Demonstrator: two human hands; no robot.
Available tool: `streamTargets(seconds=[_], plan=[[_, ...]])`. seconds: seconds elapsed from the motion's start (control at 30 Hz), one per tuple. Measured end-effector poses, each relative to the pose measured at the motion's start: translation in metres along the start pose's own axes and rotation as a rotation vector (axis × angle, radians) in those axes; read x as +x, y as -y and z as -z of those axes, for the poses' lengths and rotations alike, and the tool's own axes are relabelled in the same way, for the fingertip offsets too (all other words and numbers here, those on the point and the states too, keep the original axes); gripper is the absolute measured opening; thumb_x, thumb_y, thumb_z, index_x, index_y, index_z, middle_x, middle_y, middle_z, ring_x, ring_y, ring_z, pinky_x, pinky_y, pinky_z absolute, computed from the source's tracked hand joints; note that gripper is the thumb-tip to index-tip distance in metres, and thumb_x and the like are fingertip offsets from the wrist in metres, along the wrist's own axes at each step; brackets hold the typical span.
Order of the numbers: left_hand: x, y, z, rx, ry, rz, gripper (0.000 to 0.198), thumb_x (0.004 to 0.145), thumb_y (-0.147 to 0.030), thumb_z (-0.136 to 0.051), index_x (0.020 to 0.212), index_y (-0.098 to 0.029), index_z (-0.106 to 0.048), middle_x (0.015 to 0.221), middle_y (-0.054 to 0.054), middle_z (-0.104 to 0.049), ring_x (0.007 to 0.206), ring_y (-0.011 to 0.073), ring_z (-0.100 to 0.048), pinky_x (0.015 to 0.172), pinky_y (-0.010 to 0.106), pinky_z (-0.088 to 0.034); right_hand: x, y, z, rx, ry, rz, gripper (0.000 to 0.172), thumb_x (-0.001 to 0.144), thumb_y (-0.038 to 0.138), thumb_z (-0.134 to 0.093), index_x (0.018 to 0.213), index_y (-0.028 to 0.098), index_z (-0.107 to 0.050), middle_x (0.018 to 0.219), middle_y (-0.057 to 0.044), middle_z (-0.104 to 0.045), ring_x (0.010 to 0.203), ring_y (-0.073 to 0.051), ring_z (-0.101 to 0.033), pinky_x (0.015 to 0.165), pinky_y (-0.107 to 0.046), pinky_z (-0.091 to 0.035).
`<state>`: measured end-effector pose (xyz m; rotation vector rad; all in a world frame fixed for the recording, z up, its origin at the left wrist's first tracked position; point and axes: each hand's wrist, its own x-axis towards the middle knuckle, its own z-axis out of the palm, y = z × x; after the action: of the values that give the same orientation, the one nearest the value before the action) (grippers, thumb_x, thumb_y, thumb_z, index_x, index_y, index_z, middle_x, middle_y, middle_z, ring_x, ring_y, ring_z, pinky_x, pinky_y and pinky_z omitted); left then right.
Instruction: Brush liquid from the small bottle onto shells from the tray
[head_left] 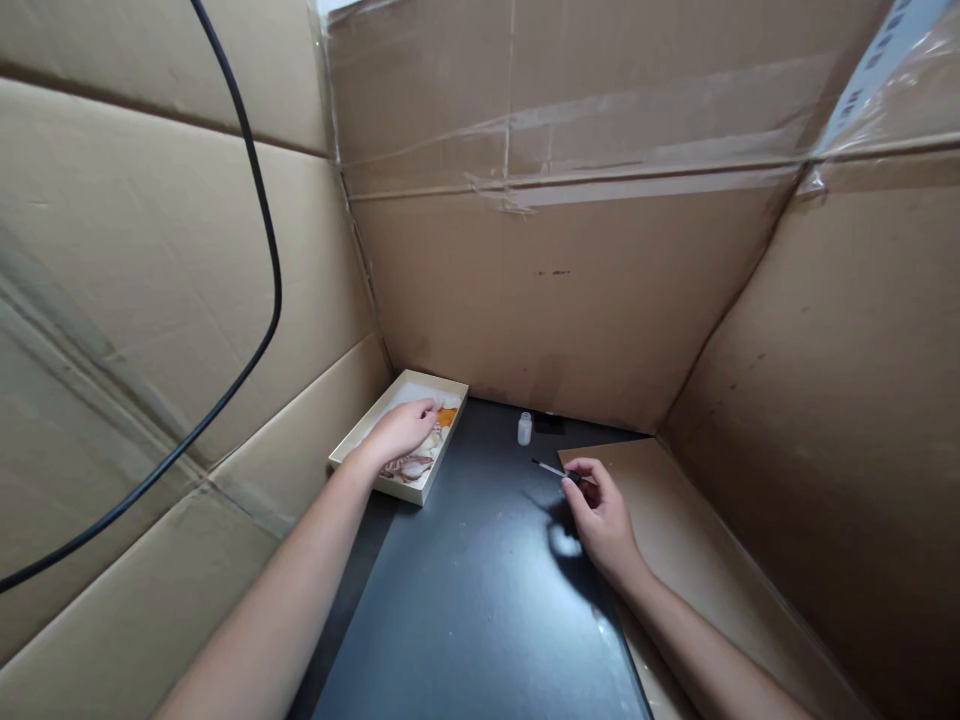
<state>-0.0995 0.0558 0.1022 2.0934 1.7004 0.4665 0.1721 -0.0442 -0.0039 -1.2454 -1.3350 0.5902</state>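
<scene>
My left hand (pixel 403 432) reaches into a shallow cream box (pixel 411 492) at the back left. Its fingers are bent together above what look like seashells (pixel 414 467), close to an orange piece (pixel 448 416); what they pinch, if anything, is hidden. On the right, my right hand (pixel 601 512) grips the black cap of a small applicator brush (pixel 553 468) between thumb and fingers. The thin stem points left, its dark tip clear of the tabletop. A small translucent bottle (pixel 524 430) stands upright and uncapped just beyond that tip.
The dark tabletop (pixel 465 600) is walled in by cardboard panels (pixel 540 290) at the back and sides. A flat cardboard sheet (pixel 690 540) lies under my right forearm. A black cable (pixel 270 240) hangs across the left wall.
</scene>
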Motion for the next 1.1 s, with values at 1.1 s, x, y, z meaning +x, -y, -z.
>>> streamTargets(seconds=[1.1], plan=[[0.014, 0.041, -0.013, 0.182, 0.231, 0.121, 0.045, 0.06, -0.005, -0.048, 0.101, -0.017, -0.059, 0.083, 0.006, -0.061, 0.073, 0.0176, -0.054, 0.062, 0.022, -0.036, 0.001, 0.002, 0.001, 0.014, 0.011, -0.006, 0.021, 0.084, 0.037, -0.056, 0.094, 0.018, -0.055, 0.082, -0.003, -0.056, 0.062, -0.015, -0.047, 0.058, -0.026, -0.04]])
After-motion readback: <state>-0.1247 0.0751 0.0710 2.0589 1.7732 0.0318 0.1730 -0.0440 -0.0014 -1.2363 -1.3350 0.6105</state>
